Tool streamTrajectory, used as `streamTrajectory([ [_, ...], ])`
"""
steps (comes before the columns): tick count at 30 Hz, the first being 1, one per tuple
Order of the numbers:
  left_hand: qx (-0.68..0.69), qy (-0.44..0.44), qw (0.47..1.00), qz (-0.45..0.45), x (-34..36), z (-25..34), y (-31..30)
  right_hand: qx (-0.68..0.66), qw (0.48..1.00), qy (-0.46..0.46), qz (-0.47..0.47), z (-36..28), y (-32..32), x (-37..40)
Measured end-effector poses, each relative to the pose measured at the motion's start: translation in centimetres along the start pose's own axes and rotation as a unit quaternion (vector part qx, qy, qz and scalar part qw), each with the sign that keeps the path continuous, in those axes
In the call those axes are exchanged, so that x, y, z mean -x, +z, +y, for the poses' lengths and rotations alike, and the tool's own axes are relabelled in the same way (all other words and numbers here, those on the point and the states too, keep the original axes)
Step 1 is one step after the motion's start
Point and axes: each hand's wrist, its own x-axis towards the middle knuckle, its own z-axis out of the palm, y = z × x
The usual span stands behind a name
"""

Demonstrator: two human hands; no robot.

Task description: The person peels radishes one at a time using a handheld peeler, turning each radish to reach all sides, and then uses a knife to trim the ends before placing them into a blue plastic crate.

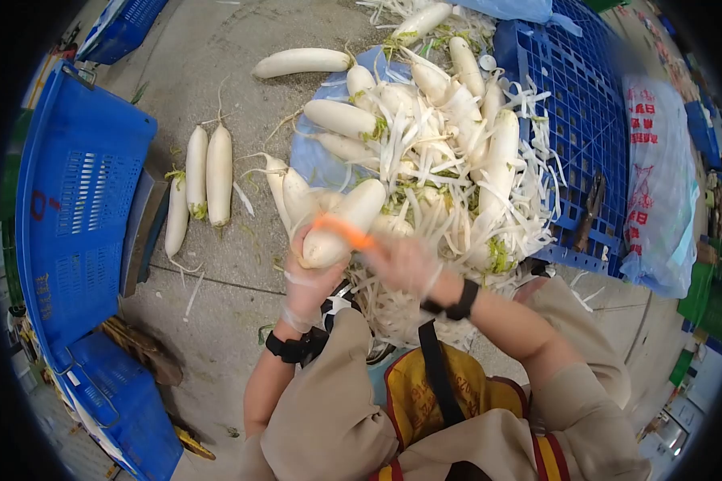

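Beige trousers [321, 393] sit nearest; I see left hand [316, 282] clasping a white radish [359, 205], right hand [401, 263] gripping an orange peeler [342, 231].

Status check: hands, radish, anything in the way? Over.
Left hand holds radish. Right hand grips peeler, blurred, across it. Peelings heaped nearby; none seen covering the held radish.

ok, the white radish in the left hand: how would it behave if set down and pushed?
The white radish is probably stiff: it's thick and shows no sag in the left hand. Likely apt to roll sideways, given its rounded body. Possibly slippery, since its surface looks smooth.
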Motion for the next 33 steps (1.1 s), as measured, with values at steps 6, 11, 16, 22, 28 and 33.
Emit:
streamTrajectory([
  [6,-0.124,0.079,0.989,0.025,1.5,4.1,-1.2,0.049,0.996,0.063,-0.046,0.1,-2.3,-2.3],
  [11,-0.139,0.079,0.987,0.005,3.3,4.1,-2.8,-0.02,0.994,0.094,-0.044,3.7,2.0,-2.3],
  [16,-0.155,0.066,0.985,0.016,3.3,3.6,-3.3,0.138,0.989,0.023,-0.041,2.1,-0.4,-1.7],
  [22,-0.143,0.045,0.989,0.014,3.5,2.7,-3.4,0.152,0.981,-0.111,-0.042,0.8,2.2,-0.8],
  [28,-0.044,0.01,0.999,0.008,3.0,3.5,-3.1,0.072,0.985,-0.144,0.058,-0.4,0.5,-1.0],
  [33,-0.143,0.047,0.989,0.01,3.2,2.8,-3.7,0.159,0.963,-0.198,0.094,2.0,2.9,-1.8],
])
